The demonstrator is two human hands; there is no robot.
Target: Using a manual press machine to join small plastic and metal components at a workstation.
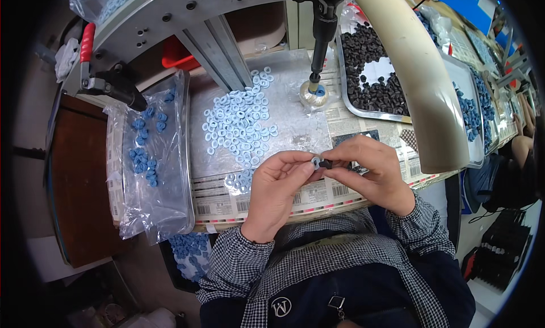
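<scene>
Close together above the front of the table, my two hands meet at their fingertips. A light blue ring is pinched between the thumb and fingers of my left hand. My right hand pinches a small dark brown piece against the ring's right side. Fingers partly cover both pieces, so whether they are joined I cannot tell. Many more light blue rings lie in a loose heap on the metal plate, left of and beyond my hands.
Beyond my hands, a black press rod stands over a round fixture. A tray of dark brown pieces is at the far right, under a thick cream-coloured tube. At left, a plastic-lined tray bears blue pieces, below a red-handled clamp.
</scene>
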